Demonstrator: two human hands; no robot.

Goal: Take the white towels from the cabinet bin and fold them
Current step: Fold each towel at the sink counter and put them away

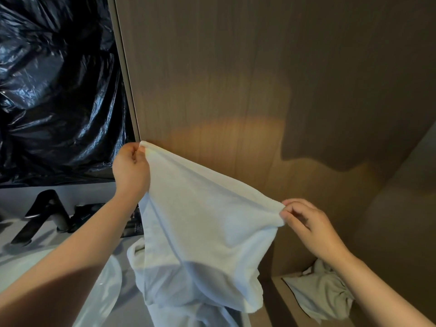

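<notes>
A white towel hangs spread in the air in front of a wooden cabinet panel. My left hand pinches its upper left corner, raised high. My right hand pinches the other top corner, lower and to the right. The towel's lower part droops onto more white cloth heaped below. Another crumpled white towel lies in the cabinet bin at the lower right, under my right forearm.
A black plastic sheet covers the upper left. Below it a black faucet stands on a grey counter beside a white basin. The cabinet's side wall closes off the right.
</notes>
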